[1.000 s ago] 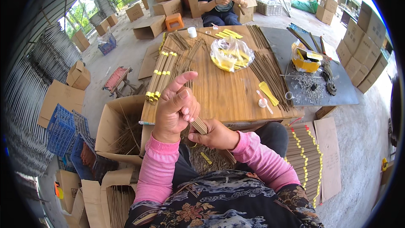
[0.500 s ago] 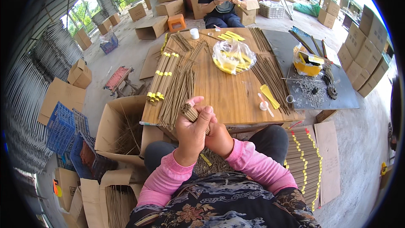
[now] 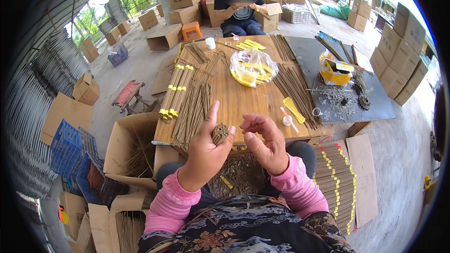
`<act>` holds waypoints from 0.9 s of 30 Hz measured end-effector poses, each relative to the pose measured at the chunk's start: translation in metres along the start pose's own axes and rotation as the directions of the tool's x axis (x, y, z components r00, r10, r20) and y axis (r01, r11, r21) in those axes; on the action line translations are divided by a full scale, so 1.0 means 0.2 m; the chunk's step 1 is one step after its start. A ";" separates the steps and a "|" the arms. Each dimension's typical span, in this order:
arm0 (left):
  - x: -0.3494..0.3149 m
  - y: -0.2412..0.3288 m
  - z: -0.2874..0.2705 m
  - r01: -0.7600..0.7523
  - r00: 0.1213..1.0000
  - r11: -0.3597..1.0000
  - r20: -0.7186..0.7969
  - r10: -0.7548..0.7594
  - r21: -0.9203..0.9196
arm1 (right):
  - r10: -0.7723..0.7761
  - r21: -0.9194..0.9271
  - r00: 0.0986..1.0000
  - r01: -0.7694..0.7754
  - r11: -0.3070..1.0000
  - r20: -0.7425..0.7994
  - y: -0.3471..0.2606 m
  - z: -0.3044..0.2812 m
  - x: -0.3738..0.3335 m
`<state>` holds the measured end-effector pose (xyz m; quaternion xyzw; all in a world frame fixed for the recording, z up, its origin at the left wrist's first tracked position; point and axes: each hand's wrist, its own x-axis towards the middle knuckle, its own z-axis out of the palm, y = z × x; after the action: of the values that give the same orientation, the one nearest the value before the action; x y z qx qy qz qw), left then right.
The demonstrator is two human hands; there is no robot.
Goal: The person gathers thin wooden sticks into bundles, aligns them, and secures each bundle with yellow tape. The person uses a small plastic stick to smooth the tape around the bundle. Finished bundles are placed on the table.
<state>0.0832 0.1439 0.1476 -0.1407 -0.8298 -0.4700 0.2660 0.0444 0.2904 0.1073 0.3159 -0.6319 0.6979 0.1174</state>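
Observation:
My left hand (image 3: 202,152) is closed round a bundle of brown incense sticks (image 3: 221,133), its cut ends showing between thumb and fingers. Most of the bundle's length is hidden. Just to the right, my right hand (image 3: 268,146) is held apart from the bundle, fingers loosely curled and nothing in them. Loose incense sticks (image 3: 194,110) lie on the wooden table (image 3: 234,107) beyond my left hand, beside finished bundles (image 3: 176,91) with yellow bands. Yellow paper strips (image 3: 294,109) and a small white pot with a stick (image 3: 286,120) lie beyond my right hand.
A plastic bag of yellow strips (image 3: 253,68) sits mid-table. On the dark side table (image 3: 379,103) are a yellow box (image 3: 336,76) and small scraps. Banded bundles (image 3: 335,182) lie on the floor at right; an open carton (image 3: 124,147) stands at left. Another person sits across.
My right hand has let go of the bundle and moved off to the right. My left hand keeps hold, now slightly lower, with the bundle's end tipped more toward me.

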 end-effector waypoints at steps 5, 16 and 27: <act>-0.03 -0.01 0.05 -0.091 0.975 0.979 0.215 0.051 0.180 | -0.202 -0.410 0.973 0.230 0.882 0.111 -0.16 -0.01 0.06; -0.07 -0.03 0.08 0.722 0.590 0.635 0.723 -0.358 -0.275 | 0.023 -0.264 0.999 -0.014 0.964 0.029 -0.01 -0.10 -0.06; -0.10 -0.05 0.11 0.808 0.535 0.507 0.734 -0.419 -0.300 | 0.294 0.385 0.887 -0.426 0.818 0.357 0.07 -0.17 -0.10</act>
<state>0.0891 0.1576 0.1204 -0.0292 -0.6566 -0.7089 -0.2560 0.0420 0.3243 0.0846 0.3035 -0.5103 0.7829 -0.1859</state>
